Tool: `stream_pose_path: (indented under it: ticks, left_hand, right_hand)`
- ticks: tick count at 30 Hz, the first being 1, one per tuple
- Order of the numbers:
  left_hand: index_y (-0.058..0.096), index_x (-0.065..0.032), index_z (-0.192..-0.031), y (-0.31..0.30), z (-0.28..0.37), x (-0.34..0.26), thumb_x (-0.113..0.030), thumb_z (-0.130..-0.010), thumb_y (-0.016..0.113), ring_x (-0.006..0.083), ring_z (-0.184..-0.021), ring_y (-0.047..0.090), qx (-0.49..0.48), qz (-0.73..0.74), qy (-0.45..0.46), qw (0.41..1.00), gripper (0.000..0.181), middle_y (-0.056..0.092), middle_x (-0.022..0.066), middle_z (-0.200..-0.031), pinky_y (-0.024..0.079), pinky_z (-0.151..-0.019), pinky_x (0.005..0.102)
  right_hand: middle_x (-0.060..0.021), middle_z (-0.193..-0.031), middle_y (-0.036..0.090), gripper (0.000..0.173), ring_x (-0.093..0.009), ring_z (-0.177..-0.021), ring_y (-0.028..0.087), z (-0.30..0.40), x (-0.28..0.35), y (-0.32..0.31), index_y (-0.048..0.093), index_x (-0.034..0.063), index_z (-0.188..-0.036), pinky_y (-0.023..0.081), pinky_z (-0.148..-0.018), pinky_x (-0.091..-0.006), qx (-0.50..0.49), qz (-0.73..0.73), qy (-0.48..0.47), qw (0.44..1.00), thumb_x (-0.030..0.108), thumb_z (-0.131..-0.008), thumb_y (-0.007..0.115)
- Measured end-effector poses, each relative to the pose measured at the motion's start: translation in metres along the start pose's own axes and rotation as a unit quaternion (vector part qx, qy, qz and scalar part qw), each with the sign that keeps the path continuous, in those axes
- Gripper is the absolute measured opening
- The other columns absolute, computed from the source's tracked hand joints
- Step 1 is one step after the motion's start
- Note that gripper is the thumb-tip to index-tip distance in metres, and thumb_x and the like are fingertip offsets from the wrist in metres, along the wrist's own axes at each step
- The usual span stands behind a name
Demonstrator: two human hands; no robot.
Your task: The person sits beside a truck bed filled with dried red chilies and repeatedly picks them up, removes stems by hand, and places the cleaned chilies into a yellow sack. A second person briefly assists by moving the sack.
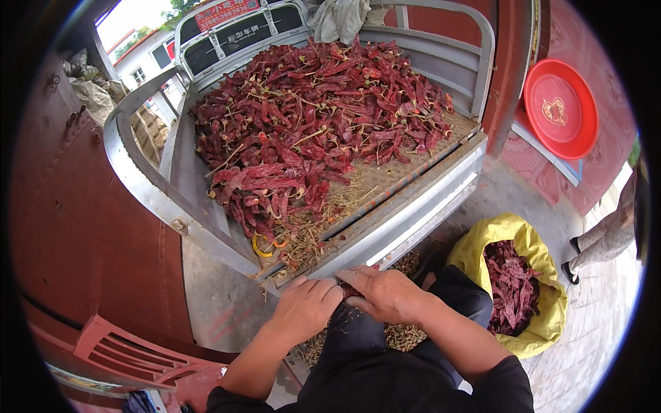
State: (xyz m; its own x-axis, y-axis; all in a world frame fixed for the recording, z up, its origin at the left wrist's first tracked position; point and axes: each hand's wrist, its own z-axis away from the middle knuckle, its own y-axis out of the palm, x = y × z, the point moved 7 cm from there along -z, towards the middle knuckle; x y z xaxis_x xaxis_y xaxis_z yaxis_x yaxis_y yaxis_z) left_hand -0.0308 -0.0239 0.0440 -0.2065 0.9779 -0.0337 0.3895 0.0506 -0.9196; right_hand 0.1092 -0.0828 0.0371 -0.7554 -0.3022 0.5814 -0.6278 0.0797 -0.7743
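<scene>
A large heap of dried red chili peppers (310,113) covers most of the metal truck bed (377,186). Just outside the bed's lowered edge, above my lap, my left hand (309,305) and my right hand (384,294) are close together. A dark red dried chili (351,290) shows between them, its near part gripped by my right fingers; my left fingertips are curled at its other end, and what they pinch is hidden. At my right, a yellow woven sack (555,310) with a rolled-down rim holds more dried chilies (511,289).
Stem scraps (405,335) lie on the ground around my legs. A red plastic basin (563,108) rests at the upper right. A red wooden chair (134,356) stands at lower left, beside a red metal door (93,217). Another person's legs (604,237) show at the right edge.
</scene>
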Motion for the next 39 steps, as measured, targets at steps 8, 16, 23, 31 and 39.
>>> stream_pose_path:
  ticks: [8,16,23,31,39]
  left_hand:
    - [0.056,-0.0107,-0.085,0.035,-0.009,-0.007,-0.014,-0.083,0.068,0.0287,-0.08,0.067,0.029,0.05,0.018,0.998,0.012,0.06,0.0051,-0.079,0.049,-0.074,0.0427]
    - [0.066,-0.0124,-0.097,0.05,-0.029,-0.009,-0.023,-0.089,0.074,0.0298,-0.083,0.068,-0.081,0.046,-0.068,0.993,0.015,0.067,0.0056,-0.084,0.047,-0.077,0.0423]
    - [0.068,-0.0153,-0.13,0.046,-0.059,0.094,-0.027,-0.089,0.076,0.0311,-0.1,0.069,-0.022,-0.094,-0.223,0.97,0.043,0.069,0.0085,-0.102,0.05,-0.086,0.0487]
    - [0.074,-0.0107,-0.095,0.044,-0.057,0.131,-0.012,-0.087,0.073,0.0315,-0.089,0.071,-0.119,-0.096,-0.161,0.975,0.009,0.072,0.0097,-0.092,0.053,-0.079,0.0464]
    - [0.075,-0.0098,-0.106,0.032,-0.022,0.024,-0.01,-0.084,0.075,0.0243,-0.085,0.069,-0.225,-0.014,-0.027,0.974,0.022,0.071,0.0039,-0.099,0.052,-0.079,0.039]
  right_hand:
    - [-0.0186,-0.097,0.067,0.029,-0.039,-0.085,0.069,0.01,-0.033,0.023,0.065,0.0009,-0.107,0.057,-0.075,-0.0478,0.09,-0.016,0.021,0.996,0.028,-0.1,0.07]
    - [-0.001,-0.083,0.059,0.026,-0.01,-0.06,0.052,0.057,-0.11,0.046,0.062,0.0093,-0.094,0.044,-0.053,-0.0269,-0.306,-0.697,0.251,0.598,0.03,-0.109,0.063]
    - [0.0035,-0.082,0.058,0.022,-0.007,-0.061,0.051,0.107,-0.124,0.032,0.061,0.0131,-0.097,0.044,-0.055,-0.0244,-0.262,-0.595,0.31,0.694,0.028,-0.099,0.077]
    - [0.002,-0.091,0.064,0.015,-0.01,-0.083,0.059,0.098,-0.113,0.056,0.066,0.0093,-0.102,0.051,-0.076,-0.029,-0.192,-0.602,0.325,0.704,0.023,-0.103,0.07]
    - [-0.005,-0.102,0.072,0.026,-0.018,-0.089,0.071,0.037,-0.106,0.068,0.066,0.0054,-0.114,0.062,-0.081,-0.0374,-0.214,-0.702,0.342,0.587,0.025,-0.101,0.076]
